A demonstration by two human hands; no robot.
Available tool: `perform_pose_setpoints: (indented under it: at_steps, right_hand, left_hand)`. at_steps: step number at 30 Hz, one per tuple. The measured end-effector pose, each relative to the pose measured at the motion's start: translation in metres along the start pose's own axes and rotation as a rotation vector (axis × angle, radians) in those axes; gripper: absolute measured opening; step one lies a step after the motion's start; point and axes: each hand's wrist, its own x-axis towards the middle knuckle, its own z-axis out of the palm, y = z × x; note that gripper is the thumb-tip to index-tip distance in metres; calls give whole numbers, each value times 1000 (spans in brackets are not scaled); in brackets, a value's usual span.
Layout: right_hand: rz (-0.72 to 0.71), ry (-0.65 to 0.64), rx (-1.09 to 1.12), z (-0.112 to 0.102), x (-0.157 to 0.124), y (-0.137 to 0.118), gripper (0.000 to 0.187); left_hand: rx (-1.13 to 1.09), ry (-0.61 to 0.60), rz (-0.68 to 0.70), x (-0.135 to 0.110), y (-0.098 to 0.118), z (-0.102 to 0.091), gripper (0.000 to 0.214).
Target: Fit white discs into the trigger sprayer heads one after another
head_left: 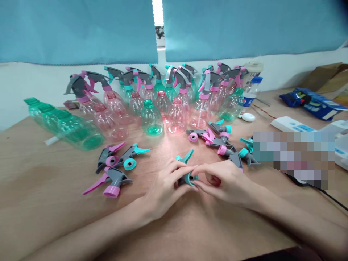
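My left hand (166, 184) and my right hand (221, 181) meet at the middle of the wooden table (40, 195). Together they grip a grey and teal spray trigger head (187, 173), its teal lever pointing up and away. Fingers of both hands are curled round its body and collar. Loose trigger heads lie on either side: three pink and teal ones (115, 168) to the left, several more (220, 143) to the right.
Behind stand several pink and green spray bottles (163, 105), some capped with triggers, two open-necked in front. Green bottles (65, 125) lie stacked on their sides at the left. A water bottle (251, 90), blue packet (312, 101) and white device (292, 125) sit right.
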Motion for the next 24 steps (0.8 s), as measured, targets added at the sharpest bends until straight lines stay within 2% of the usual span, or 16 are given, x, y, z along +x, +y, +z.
perform_pose_setpoints:
  at_steps: [4,7,11,14,17,21,24]
  right_hand:
    - [-129,45,-14,2,0,0,8]
    - [-155,78,-102,4,0,-2,7]
    - [-90,152,-171,8,-1,-10,14]
    - [71,154,-37,10,-1,-13,20]
    - [190,130,98,7,-1,-9,11]
    - [138,149,103,3,-1,-2,11]
    - [44,96,111,4,-1,0,13]
  left_hand:
    - [-37,-22,15,1,0,0,35]
    - [-43,-25,39,1,-1,1,34]
    - [-23,-2,78,0,-1,1,29]
    - [-14,6,44,0,-1,0,30]
    - [-34,1,-69,1,-1,-1,35]
    - [-117,15,-184,1,-1,-2,36]
    - [-107,19,-147,1,-1,-3,36]
